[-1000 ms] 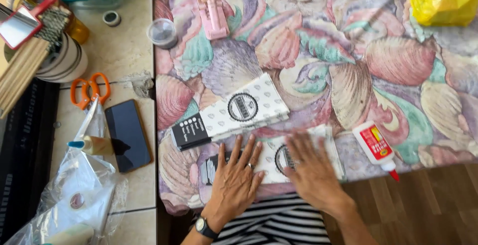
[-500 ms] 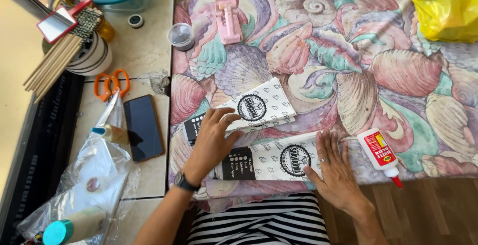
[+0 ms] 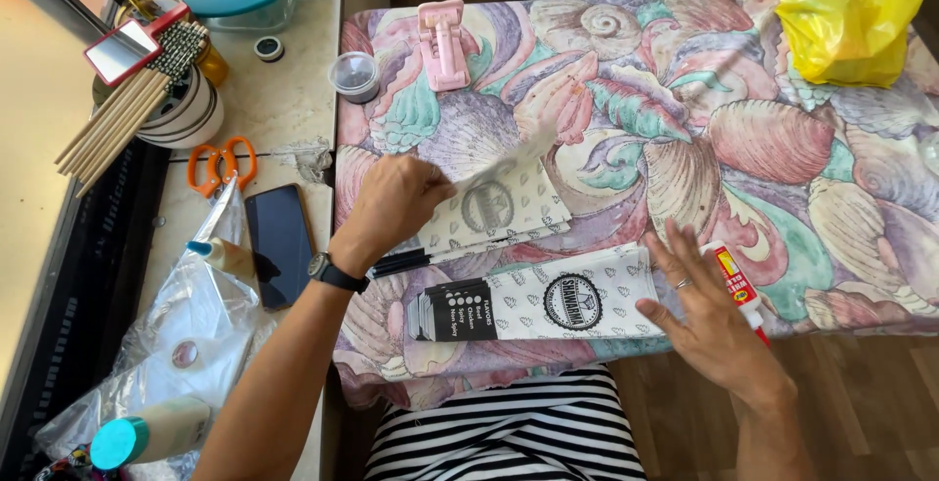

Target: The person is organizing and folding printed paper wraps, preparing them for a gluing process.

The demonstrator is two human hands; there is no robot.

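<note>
Paper bag, patterned white, long axis roughly left-right, far edge lifted off the shell-print cloth; left hand pinches it. Second bag lies flat nearer; right hand open, fingers spread, at its right end beside glue tube.

table: shell-print pastel cloth-covered table
on it: 2 white printed paper bags, yellow plastic bag, pink plastic clip holder, white-and-red glue tube

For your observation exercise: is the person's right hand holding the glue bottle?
No. The right hand lies open-fingered on the paper bag, with the glue bottle lying beside it on the cloth.
</note>
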